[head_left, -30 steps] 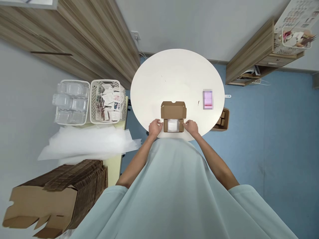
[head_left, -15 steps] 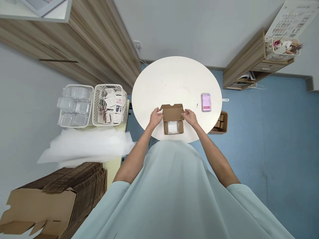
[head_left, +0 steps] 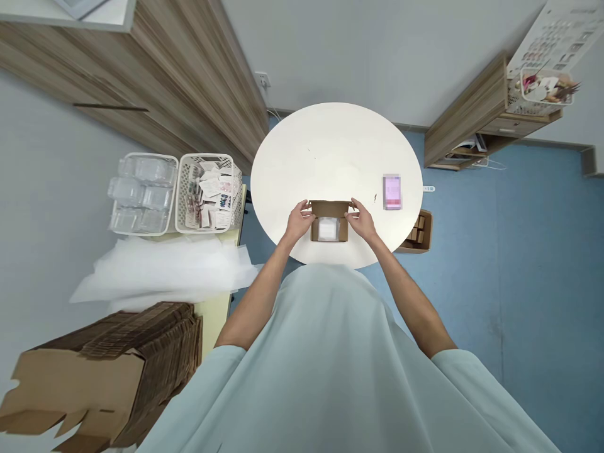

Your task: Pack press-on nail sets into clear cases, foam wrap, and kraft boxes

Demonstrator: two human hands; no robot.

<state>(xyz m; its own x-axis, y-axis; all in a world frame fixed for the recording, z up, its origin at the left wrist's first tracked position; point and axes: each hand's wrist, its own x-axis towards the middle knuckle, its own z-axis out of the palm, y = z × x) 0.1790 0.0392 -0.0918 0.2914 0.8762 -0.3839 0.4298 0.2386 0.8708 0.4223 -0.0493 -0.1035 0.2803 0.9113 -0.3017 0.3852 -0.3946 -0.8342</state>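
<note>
A small brown cardboard box (head_left: 315, 233) stands near the front edge of the white oval table (head_left: 340, 145), its lid raised at the far side. Inside lies a white wrapped packet (head_left: 328, 229); what it contains I cannot make out. My left hand (head_left: 300, 221) grips the left side of the lid, thumb inward and fingers at the side flap. On the opposite side my right hand (head_left: 361, 223) pinches the lid's right edge in the same way.
To the right on the table lies a pink-purple blurred item (head_left: 392, 192). Left are a basket of clear plastic containers (head_left: 141, 194), a basket of small packets (head_left: 210, 195), white wrapping sheets (head_left: 165, 270) and stacked flat cardboard (head_left: 141, 358). An open carton (head_left: 422, 233) sits at lower right.
The lid has tilted up from lying back to a steeper angle. Both hands have moved with it, and the box has shifted slightly away from my body.
</note>
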